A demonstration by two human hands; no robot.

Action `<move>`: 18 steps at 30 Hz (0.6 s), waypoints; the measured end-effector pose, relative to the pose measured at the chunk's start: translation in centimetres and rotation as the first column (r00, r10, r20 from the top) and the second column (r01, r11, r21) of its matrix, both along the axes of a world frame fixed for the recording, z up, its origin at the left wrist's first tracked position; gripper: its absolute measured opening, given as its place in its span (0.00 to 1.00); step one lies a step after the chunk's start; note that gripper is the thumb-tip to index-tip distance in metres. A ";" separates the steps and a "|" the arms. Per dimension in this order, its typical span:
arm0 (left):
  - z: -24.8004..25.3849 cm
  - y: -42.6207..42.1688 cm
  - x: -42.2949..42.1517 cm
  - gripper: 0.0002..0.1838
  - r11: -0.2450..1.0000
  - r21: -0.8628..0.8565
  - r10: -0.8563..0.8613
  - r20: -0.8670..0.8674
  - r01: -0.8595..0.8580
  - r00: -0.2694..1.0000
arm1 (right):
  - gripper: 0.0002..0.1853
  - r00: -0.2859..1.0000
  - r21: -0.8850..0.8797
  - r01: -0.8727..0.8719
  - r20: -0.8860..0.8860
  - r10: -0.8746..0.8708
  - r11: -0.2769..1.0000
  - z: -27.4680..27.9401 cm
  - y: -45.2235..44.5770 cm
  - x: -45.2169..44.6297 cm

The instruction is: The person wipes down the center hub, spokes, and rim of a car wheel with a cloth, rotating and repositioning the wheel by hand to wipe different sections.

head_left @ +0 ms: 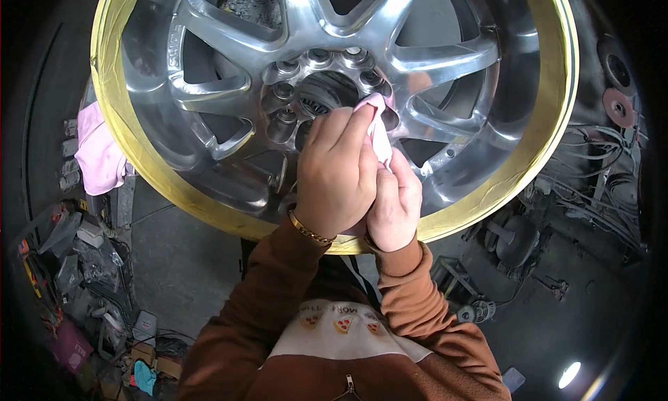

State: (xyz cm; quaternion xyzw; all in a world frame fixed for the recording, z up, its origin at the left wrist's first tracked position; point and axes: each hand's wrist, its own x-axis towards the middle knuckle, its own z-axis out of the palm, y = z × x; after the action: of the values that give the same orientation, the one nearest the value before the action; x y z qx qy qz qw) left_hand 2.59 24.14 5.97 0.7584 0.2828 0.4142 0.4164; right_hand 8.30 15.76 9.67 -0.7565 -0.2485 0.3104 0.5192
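Observation:
A polished metal wheel rim point(306, 36) faces me, its outer lip covered with yellow masking tape point(174, 196). Over the lug holes at the hub is a folded pink cloth point(380, 142). My left hand point(335, 168), with a gold bracelet at the wrist, is closed on the cloth's upper part beside the right-hand lug holes. Just below and to the right, my right hand point(395, 205) pinches the cloth's lower end. The two hands touch or nearly touch. My left hand hides part of the hub's lower side.
Another pink cloth point(99, 150) hangs at the left of the wheel. Clutter, with boxes and a blue rag point(145, 377), lies at lower left. Cables point(591, 154) and a pinkish disc point(618, 107) are at right. A dark stool-like object point(513, 239) stands on the grey floor.

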 end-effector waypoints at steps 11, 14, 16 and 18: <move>0.7 -1.6 1.9 0.06 0.914 -0.333 0.287 0.128 -0.232 0.949 | 0.13 0.988 0.056 0.127 -0.100 -0.121 0.990 -0.4 -0.2 0.1; 0.5 -1.4 1.8 0.06 0.908 -0.299 0.327 0.065 -0.294 0.943 | 0.09 1.000 -0.061 0.007 0.019 -0.005 0.998 0.3 -0.5 0.4; 0.4 -0.9 1.9 0.07 0.902 -0.325 0.320 0.060 -0.285 0.945 | 0.09 0.999 -0.093 0.013 -0.029 -0.016 0.996 1.6 0.2 0.2; -0.2 -0.5 1.9 0.08 0.877 -0.418 0.300 0.092 -0.236 0.950 | 0.08 0.997 -0.121 0.020 -0.077 -0.030 0.992 1.4 0.2 0.0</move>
State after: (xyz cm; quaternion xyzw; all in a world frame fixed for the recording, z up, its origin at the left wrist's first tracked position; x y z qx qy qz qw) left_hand 4.46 23.63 5.82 0.5757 0.4311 0.4584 0.5221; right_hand 8.28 15.98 11.04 -0.7767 -0.1992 0.3478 0.4858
